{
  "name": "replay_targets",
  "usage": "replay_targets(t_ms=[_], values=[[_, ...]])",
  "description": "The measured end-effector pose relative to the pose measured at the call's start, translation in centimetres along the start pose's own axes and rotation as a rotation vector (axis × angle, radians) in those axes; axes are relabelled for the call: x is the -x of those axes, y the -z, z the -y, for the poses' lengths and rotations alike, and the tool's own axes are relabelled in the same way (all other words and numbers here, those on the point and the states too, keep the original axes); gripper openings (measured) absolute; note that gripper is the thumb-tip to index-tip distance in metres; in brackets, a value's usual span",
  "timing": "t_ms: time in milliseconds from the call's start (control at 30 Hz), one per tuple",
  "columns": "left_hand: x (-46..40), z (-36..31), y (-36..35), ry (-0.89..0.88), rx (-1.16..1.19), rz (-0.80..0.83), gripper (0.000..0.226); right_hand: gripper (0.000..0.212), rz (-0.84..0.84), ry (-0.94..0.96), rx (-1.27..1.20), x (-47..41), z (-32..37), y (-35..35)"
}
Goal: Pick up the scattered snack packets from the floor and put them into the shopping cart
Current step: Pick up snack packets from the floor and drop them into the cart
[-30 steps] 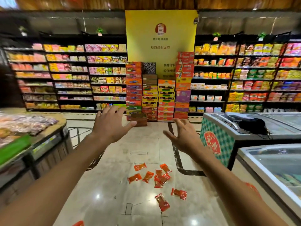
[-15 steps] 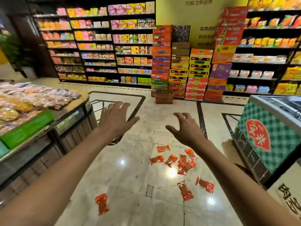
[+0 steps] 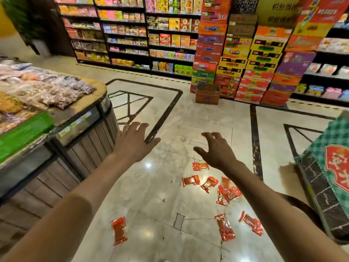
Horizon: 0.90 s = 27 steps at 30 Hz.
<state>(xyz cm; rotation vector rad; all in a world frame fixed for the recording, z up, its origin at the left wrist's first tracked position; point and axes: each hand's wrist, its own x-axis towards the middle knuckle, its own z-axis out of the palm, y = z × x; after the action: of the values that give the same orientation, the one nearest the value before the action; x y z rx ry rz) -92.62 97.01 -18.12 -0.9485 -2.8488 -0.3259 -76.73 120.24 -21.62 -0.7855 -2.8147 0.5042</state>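
Several red-orange snack packets lie scattered on the glossy marble floor (image 3: 162, 186). A cluster of packets (image 3: 226, 192) sits under my right forearm, one packet (image 3: 200, 166) just below my right hand, two more (image 3: 224, 226) (image 3: 251, 223) nearer me, and a lone packet (image 3: 119, 230) to the left. My left hand (image 3: 135, 142) is stretched out above the floor with fingers spread, holding nothing. My right hand (image 3: 217, 150) hovers with fingers loosely bent, empty. No shopping cart is in view.
A wooden display counter (image 3: 79, 133) heaped with bagged goods stands at the left. A chest freezer with green checked side (image 3: 324, 167) stands at the right. Stacked cartons (image 3: 243, 59), an open cardboard box (image 3: 207, 94) and stocked shelves (image 3: 132, 35) line the back.
My view has tilted downward and turned left, so the packets sit larger and closer. Both hands stay outstretched and empty. The lone left packet has come fully into view.
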Motion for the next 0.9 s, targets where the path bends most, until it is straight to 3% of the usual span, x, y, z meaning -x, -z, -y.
replay_targets(t_ms=[267,633,900], values=[[-9.9,4.8,-12.2,0.085,0.033,0.142,0.080,0.067,0.135,-0.072,0.011,-11.8,-3.8,-10.6],[-14.7,7.2,-30.2,0.240,-0.003,0.339,0.082,0.067,0.282,-0.061,0.022,-22.6,-11.7,-24.9],[-9.5,15.4,-51.8,0.476,0.008,0.529,0.081,0.066,0.399,0.004,0.041,-27.2,-18.0,-46.3]])
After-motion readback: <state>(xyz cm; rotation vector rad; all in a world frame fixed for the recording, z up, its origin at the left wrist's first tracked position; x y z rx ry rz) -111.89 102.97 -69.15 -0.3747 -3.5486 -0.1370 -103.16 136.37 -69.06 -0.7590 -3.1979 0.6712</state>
